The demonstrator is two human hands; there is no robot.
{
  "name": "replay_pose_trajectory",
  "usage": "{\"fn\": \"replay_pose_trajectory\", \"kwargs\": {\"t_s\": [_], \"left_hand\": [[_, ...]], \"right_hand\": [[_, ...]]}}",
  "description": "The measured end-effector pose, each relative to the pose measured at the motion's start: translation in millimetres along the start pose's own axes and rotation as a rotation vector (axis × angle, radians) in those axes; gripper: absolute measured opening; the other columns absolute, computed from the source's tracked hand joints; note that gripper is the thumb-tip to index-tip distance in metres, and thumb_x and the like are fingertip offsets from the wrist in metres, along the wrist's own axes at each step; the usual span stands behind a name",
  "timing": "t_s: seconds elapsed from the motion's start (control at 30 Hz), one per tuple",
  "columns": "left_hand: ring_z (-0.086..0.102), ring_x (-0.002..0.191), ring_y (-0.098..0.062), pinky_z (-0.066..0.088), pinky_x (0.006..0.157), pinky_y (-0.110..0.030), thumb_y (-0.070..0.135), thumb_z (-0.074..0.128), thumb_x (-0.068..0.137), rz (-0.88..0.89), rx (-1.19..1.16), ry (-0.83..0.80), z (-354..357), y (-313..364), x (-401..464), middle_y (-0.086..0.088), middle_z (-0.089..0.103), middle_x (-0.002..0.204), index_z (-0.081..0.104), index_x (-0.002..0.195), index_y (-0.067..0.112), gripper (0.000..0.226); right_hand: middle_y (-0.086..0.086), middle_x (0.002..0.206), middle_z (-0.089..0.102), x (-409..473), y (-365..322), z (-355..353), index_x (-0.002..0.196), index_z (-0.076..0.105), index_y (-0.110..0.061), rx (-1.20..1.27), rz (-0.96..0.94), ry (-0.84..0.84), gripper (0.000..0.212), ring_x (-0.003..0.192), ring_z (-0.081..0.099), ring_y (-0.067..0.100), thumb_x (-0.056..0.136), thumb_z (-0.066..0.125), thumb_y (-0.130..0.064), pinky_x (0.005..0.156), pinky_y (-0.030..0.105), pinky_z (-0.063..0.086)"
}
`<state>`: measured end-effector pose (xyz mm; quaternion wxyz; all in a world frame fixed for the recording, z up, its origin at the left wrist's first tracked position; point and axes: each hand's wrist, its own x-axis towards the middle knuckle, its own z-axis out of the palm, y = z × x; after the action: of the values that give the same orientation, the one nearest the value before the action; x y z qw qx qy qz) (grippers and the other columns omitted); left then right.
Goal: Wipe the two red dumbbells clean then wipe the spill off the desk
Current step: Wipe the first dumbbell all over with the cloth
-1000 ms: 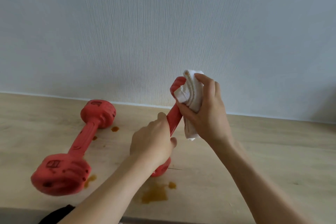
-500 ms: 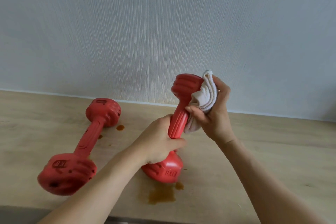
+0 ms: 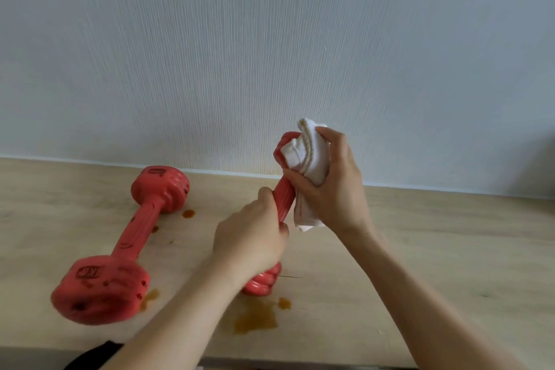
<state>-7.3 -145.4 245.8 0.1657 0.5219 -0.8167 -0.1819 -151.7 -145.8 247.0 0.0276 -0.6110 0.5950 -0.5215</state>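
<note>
My left hand (image 3: 250, 239) grips the handle of a red dumbbell (image 3: 284, 195) that stands tilted, its lower head (image 3: 262, 282) near the desk. Over its upper head, my right hand (image 3: 333, 186) holds a folded white cloth (image 3: 309, 168) with brown stains, pressed against the red surface. A second red dumbbell (image 3: 129, 240) lies flat on the wooden desk (image 3: 435, 249) at the left, marked with dark spots on its near head. A brown spill (image 3: 255, 318) sits on the desk below the held dumbbell.
Smaller brown drops lie near the far head of the lying dumbbell (image 3: 188, 213) and beside its near head (image 3: 150, 296). A pale wall (image 3: 270, 54) rises right behind the desk. A dark object (image 3: 90, 356) shows at the desk's front edge.
The held dumbbell has turned in my left hand, and my right hand with the cloth has shifted over the upper head, now covering most of it.
</note>
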Motion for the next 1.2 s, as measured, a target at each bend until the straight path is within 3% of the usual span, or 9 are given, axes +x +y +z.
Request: {"fn": "replay_pose_trajectory", "kwargs": {"t_s": [0.17,0.23,0.4,0.53,0.67,0.73,0.87,1.03,1.2], "left_hand": [[0.046,0.065,-0.021,0.036,0.06,-0.031,0.036,0.052,0.09,0.013,0.028,0.149,10.0,2.3,-0.3,0.008,0.044,0.076,0.028,0.094,0.022,0.028],[0.051,0.067,-0.021,0.037,0.06,-0.03,0.034,0.057,0.086,0.014,-0.031,0.093,6.7,-7.2,6.9,0.007,0.05,0.078,0.033,0.092,0.023,0.027],[0.064,0.066,-0.022,0.052,0.064,-0.035,0.014,0.068,0.073,0.053,-0.467,-0.056,9.1,-15.9,11.8,-0.002,0.064,0.072,0.049,0.086,0.02,0.023],[0.063,0.06,-0.016,0.053,0.061,-0.033,0.0,0.07,0.075,0.115,-0.742,-0.24,9.2,-14.5,12.0,-0.005,0.062,0.071,0.053,0.092,0.015,0.028],[0.062,0.061,-0.012,0.05,0.059,-0.024,-0.003,0.068,0.079,0.121,-0.894,-0.418,7.2,-13.7,10.8,-0.004,0.06,0.076,0.051,0.097,0.011,0.029],[0.063,0.066,-0.011,0.053,0.063,-0.025,0.0,0.068,0.081,0.114,-0.89,-0.44,6.9,-11.8,11.0,-0.003,0.06,0.081,0.051,0.102,0.008,0.028],[0.065,0.08,-0.012,0.054,0.075,-0.029,0.027,0.072,0.079,0.045,-0.583,-0.273,1.4,-11.1,12.9,0.004,0.063,0.092,0.052,0.103,0.024,0.031],[0.051,0.066,-0.023,0.037,0.058,-0.033,0.035,0.051,0.086,0.05,-0.101,-0.001,13.2,3.0,1.4,0.004,0.049,0.073,0.033,0.091,0.02,0.025],[0.057,0.069,-0.02,0.047,0.064,-0.037,0.037,0.072,0.073,0.023,-0.316,-0.036,10.5,-4.8,6.6,0.003,0.055,0.077,0.043,0.095,0.023,0.038]], "right_hand": [[0.001,0.11,0.046,-0.3,-4.1,2.3,0.128,0.041,-0.017,-0.086,-0.033,0.028,0.069,0.089,0.054,0.015,0.073,0.076,-0.038,0.07,0.024,0.045],[0.0,0.114,0.047,1.4,3.5,3.2,0.13,0.039,-0.023,-0.011,-0.028,0.007,0.069,0.091,0.052,0.007,0.073,0.076,-0.036,0.071,0.015,0.044],[-0.013,0.125,0.043,3.3,24.9,7.1,0.125,0.03,-0.036,0.27,-0.096,-0.015,0.065,0.114,0.05,-0.003,0.074,0.071,-0.034,0.096,0.017,0.041],[-0.012,0.125,0.038,0.2,34.9,4.4,0.126,0.023,-0.027,0.37,-0.118,-0.017,0.067,0.113,0.046,-0.011,0.075,0.067,-0.027,0.094,0.011,0.037],[-0.024,0.116,0.05,0.2,32.2,-2.6,0.124,0.032,-0.028,0.359,-0.096,-0.032,0.066,0.105,0.054,-0.005,0.072,0.071,-0.033,0.09,0.017,0.044],[-0.029,0.108,0.056,0.2,26.4,-6.8,0.121,0.036,-0.036,0.304,-0.081,-0.013,0.064,0.099,0.059,-0.003,0.069,0.074,-0.038,0.086,0.018,0.048],[-0.013,0.104,0.062,1.6,18.1,-11.0,0.119,0.04,-0.036,0.128,-0.067,0.051,0.066,0.091,0.062,0.004,0.068,0.081,-0.037,0.079,0.023,0.051],[0.002,0.114,0.06,3.0,13.4,-4.2,0.12,0.035,-0.036,0.058,-0.095,0.065,0.067,0.1,0.06,0.017,0.07,0.08,-0.036,0.081,0.035,0.051],[-0.003,0.123,0.052,1.0,20.5,4.7,0.127,0.03,-0.035,0.214,-0.115,0.065,0.068,0.11,0.055,0.01,0.075,0.074,-0.036,0.091,0.025,0.047]]}}
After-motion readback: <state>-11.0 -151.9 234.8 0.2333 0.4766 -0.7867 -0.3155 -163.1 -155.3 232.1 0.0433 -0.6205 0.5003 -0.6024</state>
